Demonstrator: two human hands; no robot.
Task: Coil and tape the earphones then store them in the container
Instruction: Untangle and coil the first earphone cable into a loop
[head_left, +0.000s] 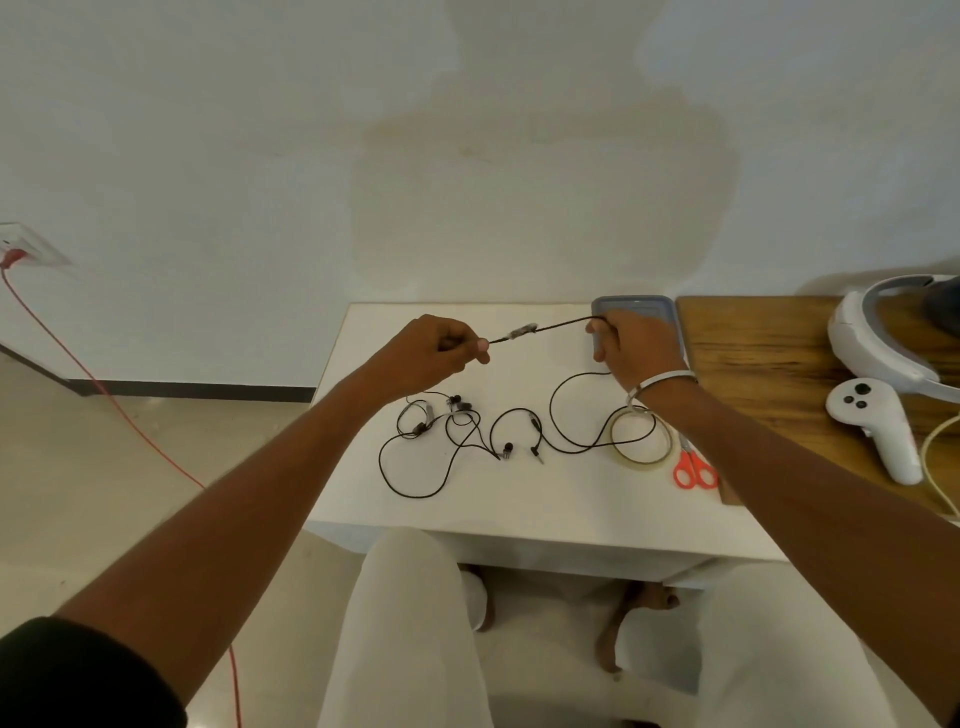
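A: Cable (540, 328) runs taut between the two hands, long axis nearly level, its right end a little higher, lifted above the worktop (519, 499).

B: Which fingers have it?

A: Both. The left hand (434, 356) pinches one end between thumb and curled fingers (482, 344); the right hand (636, 345) grips the other end, fingers curled round it. A pale wrap, tape by the look of it, sits on the stretch between them, nearer the left.

B: And the rest of the earphones (457, 426)?

A: Loose loops below both hands, on the worktop, running towards the tape roll (641, 439) under the right wrist.

B: Container (636, 307)?

A: Just behind the right fingers; that hand is nearer.
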